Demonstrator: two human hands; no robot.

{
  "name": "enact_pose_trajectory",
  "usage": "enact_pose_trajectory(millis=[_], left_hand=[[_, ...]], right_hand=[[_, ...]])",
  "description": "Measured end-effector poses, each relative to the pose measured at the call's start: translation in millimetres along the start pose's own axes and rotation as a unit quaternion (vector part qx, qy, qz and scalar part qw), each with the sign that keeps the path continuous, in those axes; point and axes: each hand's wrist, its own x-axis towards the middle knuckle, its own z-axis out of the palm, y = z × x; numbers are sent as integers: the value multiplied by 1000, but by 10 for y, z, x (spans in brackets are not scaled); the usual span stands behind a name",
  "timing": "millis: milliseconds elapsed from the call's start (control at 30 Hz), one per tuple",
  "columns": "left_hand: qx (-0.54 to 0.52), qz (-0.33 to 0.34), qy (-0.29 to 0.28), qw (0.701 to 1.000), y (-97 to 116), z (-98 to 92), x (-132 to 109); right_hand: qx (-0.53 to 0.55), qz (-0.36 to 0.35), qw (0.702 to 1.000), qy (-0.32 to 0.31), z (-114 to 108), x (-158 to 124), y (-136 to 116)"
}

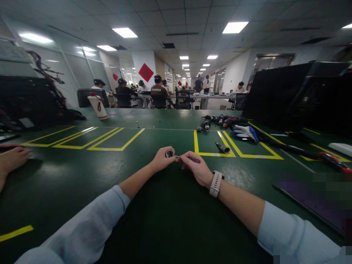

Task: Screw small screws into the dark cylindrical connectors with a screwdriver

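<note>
My left hand [159, 160] is closed around a small round metal connector [168, 154], its dark open face turned towards me. In my right hand [197, 169] is a thin screwdriver with a purple handle [195, 160]; its slim shaft reaches the connector's face. Whether the tip sits in a screw is too small to make out. To the right of my hands, a tapered metal connector shell [223, 148] lies on its side within a yellow taped outline on the green table [154, 212].
Further back lie several metal connectors [205, 125] and blue-and-white gloves [245, 132]. A white tumbler [98, 106] stands far left. Another person's hand [12, 159] rests at the left edge. Black equipment [291, 95] rises at right, above a black cable with a red end [334, 161].
</note>
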Motion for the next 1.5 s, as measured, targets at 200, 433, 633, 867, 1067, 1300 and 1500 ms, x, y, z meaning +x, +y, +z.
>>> enact_pose_trajectory(millis=[200, 433, 633, 867, 1067, 1300, 1500], left_hand=[[66, 32, 18, 997, -3, 19, 6], [-1, 8, 0, 1000, -35, 8, 0], [11, 13, -12, 1000, -7, -5, -7], [61, 28, -40, 997, -10, -8, 6], [217, 75, -97, 968, 93, 8, -46], [447, 248, -206, 835, 487, 55, -231], [493, 323, -218, 778, 620, 70, -236]], right_hand=[[-24, -12, 999, 25, 23, 0, 13], [68, 51, 996, 6, -8, 1, -68], [96, 74, 993, 6, -21, 12, -76], [153, 89, 980, 86, -55, 79, 7], [238, 62, 938, 243, -145, 126, 6], [238, 61, 935, 254, -185, 154, 26], [218, 63, 944, 241, -185, 147, 33]])
